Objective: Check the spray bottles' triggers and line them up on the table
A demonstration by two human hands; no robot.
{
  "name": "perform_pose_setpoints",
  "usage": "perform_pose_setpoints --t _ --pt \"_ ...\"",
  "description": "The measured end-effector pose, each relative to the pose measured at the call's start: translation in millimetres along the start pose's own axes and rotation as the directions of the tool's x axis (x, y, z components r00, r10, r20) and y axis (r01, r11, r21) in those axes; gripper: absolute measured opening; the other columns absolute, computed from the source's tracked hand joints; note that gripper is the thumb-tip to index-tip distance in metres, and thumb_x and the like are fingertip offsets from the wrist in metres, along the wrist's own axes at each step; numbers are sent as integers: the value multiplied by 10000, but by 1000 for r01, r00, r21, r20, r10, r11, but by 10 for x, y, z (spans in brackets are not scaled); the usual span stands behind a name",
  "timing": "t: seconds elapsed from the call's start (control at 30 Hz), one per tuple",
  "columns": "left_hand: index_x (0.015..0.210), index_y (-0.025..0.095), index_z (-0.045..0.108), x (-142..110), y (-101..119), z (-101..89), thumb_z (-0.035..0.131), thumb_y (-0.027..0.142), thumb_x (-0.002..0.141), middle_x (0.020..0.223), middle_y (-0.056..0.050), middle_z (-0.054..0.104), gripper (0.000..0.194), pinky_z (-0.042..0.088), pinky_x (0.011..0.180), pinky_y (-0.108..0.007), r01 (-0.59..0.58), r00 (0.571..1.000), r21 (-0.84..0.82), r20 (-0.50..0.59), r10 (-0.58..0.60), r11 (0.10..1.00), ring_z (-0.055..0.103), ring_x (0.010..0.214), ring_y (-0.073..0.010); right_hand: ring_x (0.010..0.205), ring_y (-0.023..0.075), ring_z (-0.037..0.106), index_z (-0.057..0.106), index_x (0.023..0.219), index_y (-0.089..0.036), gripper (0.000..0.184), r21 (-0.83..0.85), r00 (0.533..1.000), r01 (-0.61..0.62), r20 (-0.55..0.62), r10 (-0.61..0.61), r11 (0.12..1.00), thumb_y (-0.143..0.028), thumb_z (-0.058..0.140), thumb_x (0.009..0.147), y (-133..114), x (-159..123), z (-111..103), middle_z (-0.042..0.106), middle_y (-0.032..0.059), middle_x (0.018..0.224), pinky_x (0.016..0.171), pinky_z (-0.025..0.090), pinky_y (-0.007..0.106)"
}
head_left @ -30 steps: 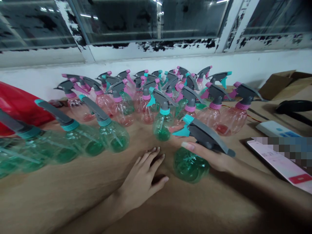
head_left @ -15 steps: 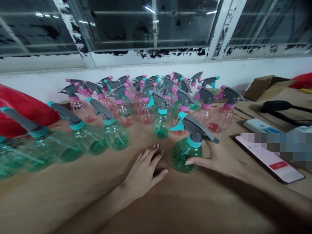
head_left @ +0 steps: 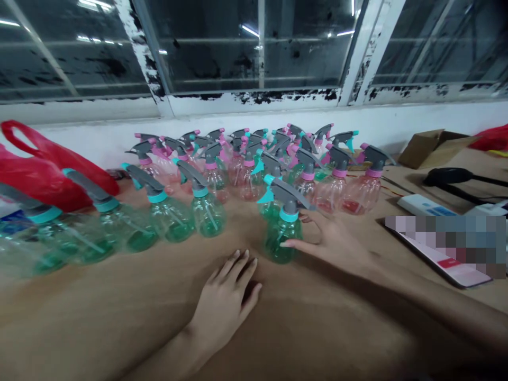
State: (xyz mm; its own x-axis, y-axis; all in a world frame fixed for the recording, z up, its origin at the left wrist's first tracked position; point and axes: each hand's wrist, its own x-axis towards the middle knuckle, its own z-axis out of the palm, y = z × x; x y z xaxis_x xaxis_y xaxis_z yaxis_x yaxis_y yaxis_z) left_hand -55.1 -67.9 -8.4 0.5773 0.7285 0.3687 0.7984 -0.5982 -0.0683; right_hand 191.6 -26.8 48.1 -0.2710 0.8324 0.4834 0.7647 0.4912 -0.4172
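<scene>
A green spray bottle point(head_left: 281, 233) with a grey and teal trigger head stands upright in my right hand point(head_left: 327, 241), thumb on its near side and fingers behind it. Another green spray bottle point(head_left: 269, 209) is right behind it, partly hidden. My left hand point(head_left: 226, 293) lies flat on the table, fingers stretched forward, holding nothing. To the left, several green spray bottles point(head_left: 209, 214) stand in a slanting row. Several pink spray bottles point(head_left: 361, 193) with grey and pink heads, and a few teal-headed ones among them, crowd together toward the wall.
At the left sits a red plastic bag point(head_left: 59, 174) behind the green row. On the right are a phone point(head_left: 440, 251), a white power strip point(head_left: 426, 205), a black strap-like object point(head_left: 448, 174) and an open cardboard box point(head_left: 432, 148). A window ledge point(head_left: 254, 114) runs along the back.
My right hand has moved the green bottle left and away from me, closer to the green bottle behind it. The view has turned slightly left. My left hand stays flat on the table.
</scene>
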Motion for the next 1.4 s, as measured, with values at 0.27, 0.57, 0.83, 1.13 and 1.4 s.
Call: perform_pose_setpoints --t 0.27,0.57,0.83,1.13,1.4 --pt "1227 155 579 -269 -252 -122 405 307 960 1302 -101 567 353 464 951 -433 104 995 17 3 -104 994 501 1216 -268 1014 315 629 554 1178 -109 608 9 999 44 10 -44 999 -547 631 764 -256 548 454 653 160 1149 831 517 448" --pt "1273 163 537 -195 -310 -68 436 348 955 1402 -114 463 382 385 1023 -448 119 992 -58 55 -115 991 415 1292 -269 865 358 672 516 1231 -42 653 -44 1000 -8 -3 8 999 -490 644 775 -360 885 623 696 209 981 681 529 453" --pt "1284 152 533 -34 -404 -2 452 352 956 1402 -122 460 392 366 1043 -441 110 991 -99 87 -101 989 411 1296 -268 920 342 672 476 1270 -59 630 -31 1000 -4 9 4 1000 -460 619 806 -375 913 599 679 205 1059 731 540 442" --pt "1276 149 533 141 -470 76 424 348 971 1384 -109 476 381 366 1048 -437 91 994 -127 67 -83 988 412 1293 -256 808 219 699 650 1038 -202 282 139 994 -49 -91 62 989 -404 569 859 -70 513 41 738 51 918 750 560 377" --pt "1290 177 512 243 -459 103 400 358 981 1385 -84 479 375 356 1058 -432 73 996 -138 59 -65 988 402 1303 -241 907 310 670 599 1148 -122 465 -15 978 -104 -182 99 994 -456 589 826 242 671 87 708 145 991 807 518 482"
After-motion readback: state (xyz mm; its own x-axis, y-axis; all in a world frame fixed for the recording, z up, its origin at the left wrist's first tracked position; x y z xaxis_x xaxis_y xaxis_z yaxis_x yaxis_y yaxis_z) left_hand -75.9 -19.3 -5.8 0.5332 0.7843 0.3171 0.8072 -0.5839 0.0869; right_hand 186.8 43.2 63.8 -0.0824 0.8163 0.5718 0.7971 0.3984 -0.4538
